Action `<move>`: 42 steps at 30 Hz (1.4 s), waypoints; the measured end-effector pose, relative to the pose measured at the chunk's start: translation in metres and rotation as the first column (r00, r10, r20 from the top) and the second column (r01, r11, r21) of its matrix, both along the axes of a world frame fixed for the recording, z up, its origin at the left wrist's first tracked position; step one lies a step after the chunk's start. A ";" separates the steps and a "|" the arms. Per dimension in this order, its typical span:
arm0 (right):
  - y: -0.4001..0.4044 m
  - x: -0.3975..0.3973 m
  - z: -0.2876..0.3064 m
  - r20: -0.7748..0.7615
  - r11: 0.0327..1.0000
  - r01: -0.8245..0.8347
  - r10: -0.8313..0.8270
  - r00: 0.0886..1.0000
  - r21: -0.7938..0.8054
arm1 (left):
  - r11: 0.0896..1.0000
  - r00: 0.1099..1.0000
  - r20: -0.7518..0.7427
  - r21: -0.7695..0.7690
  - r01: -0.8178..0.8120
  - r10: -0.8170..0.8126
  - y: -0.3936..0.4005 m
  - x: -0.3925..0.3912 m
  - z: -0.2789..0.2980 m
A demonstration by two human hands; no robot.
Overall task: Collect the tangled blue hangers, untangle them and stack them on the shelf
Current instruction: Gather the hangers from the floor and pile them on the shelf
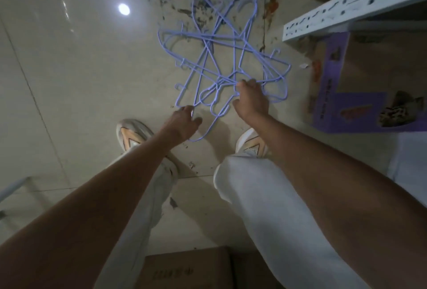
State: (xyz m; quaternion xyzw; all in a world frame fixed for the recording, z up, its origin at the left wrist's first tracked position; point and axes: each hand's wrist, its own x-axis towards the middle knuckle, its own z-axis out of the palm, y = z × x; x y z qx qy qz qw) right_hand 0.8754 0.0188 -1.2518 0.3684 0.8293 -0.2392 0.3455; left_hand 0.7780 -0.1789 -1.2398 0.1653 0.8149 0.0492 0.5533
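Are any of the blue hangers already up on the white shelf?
No, the blue hangers all lie in one tangle on the floor, with the white shelf off to the right holding none of them.

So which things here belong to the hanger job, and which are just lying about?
Job:
- tangled blue hangers on the floor
- left hand and right hand, both gripping hanger wires
- white shelf

Lying about:
- purple box
- cardboard box
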 end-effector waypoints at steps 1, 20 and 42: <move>0.002 -0.003 -0.014 -0.016 0.998 -0.040 0.041 0.999 0.039 | 0.998 0.997 -0.032 0.019 -0.066 0.067 0.000 0.000 -0.012; 0.017 0.005 -0.047 -0.296 0.976 -0.200 0.217 0.930 0.087 | 0.926 0.906 -0.193 0.064 -0.371 0.376 0.021 0.020 -0.050; -0.013 0.007 -0.042 -0.211 0.885 0.209 -0.318 0.924 -0.417 | 0.942 0.936 -0.108 0.040 -0.334 0.336 0.019 0.044 -0.092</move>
